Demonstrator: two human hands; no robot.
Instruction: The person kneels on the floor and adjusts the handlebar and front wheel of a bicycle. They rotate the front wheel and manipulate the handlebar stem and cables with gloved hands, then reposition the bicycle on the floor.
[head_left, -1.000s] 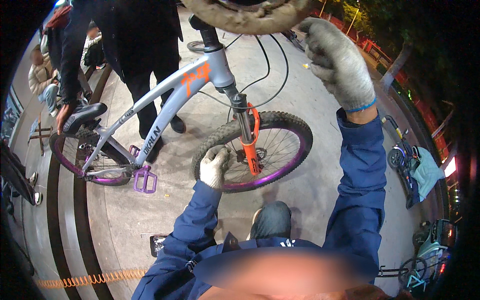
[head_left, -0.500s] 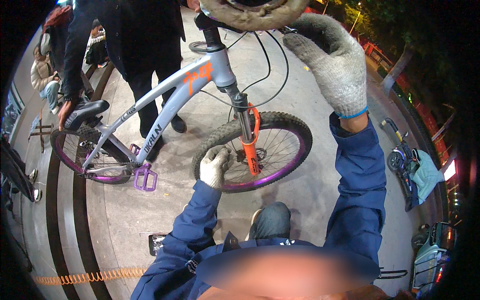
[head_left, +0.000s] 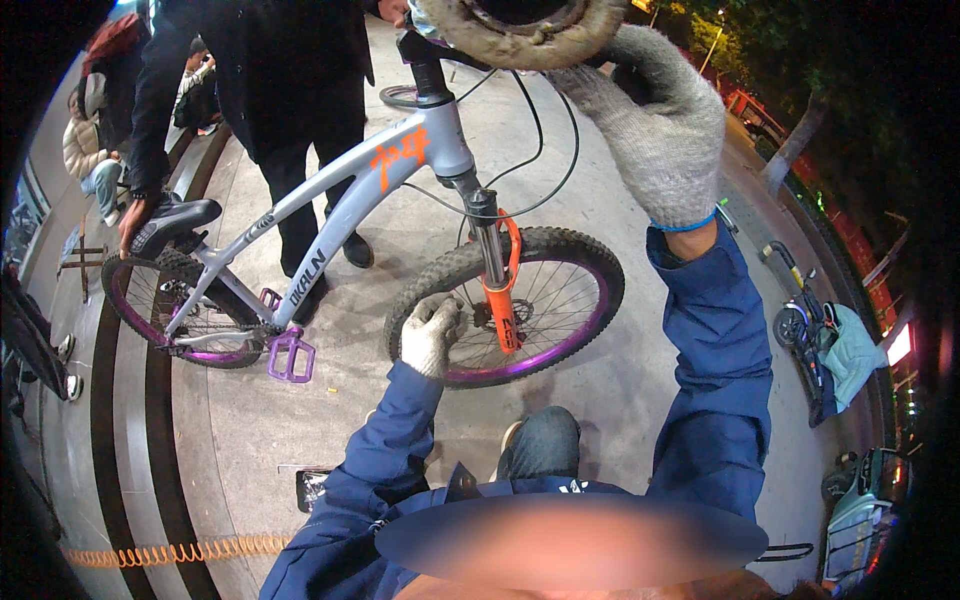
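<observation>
A grey mountain bike point(head_left: 345, 205) stands before me, its purple-rimmed front wheel point(head_left: 585, 340) held in an orange-legged fork point(head_left: 500, 315). My left hand point(head_left: 432, 335), in a pale knit glove, is closed beside the fork at the wheel's near-left spokes. What its fingers hold, if anything, is hidden. Also gloved, my right hand point(head_left: 665, 125) is raised and curled at the near end of the handlebar. A fuzzy tan ring-shaped thing point(head_left: 520, 48) at the top edge covers its fingertips and most of the bar. Black cables point(head_left: 575, 150) hang below.
Across the bike, a person in dark clothes point(head_left: 290, 90) has one hand on the saddle point(head_left: 175, 222). Dark-edged steps point(head_left: 130, 420) and an orange coiled hose point(head_left: 190, 553) lie left. On the right are a scooter point(head_left: 795, 320) with light-blue cloth and another vehicle point(head_left: 860, 520).
My right hand has shifted slightly left and curled further behind the fuzzy ring, which sits a little farther right. My left hand and the bike have barely moved.
</observation>
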